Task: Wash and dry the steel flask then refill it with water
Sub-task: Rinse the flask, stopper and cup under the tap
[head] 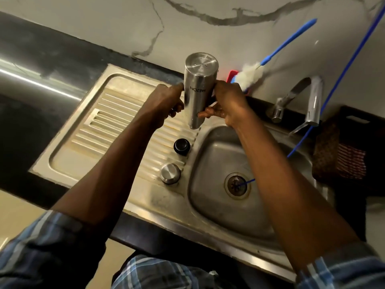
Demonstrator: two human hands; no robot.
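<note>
White marble-veined wall behind a black countertop, beige floor

Basin open below; two caps (black, steel) block ribbed drainboard edge.

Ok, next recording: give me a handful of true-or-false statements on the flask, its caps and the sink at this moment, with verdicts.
1. The steel flask is held upside down, mouth downward. True.
2. Only the left hand holds the flask. False: the right hand grips it too.
3. The black cap and the steel cap sit on the ribbed draining board. True.
4. The steel cap is screwed onto the flask. False: it lies off the flask, on the board.
5. The bottle brush lies in the sink basin. False: it leans against the wall behind the sink.
</note>
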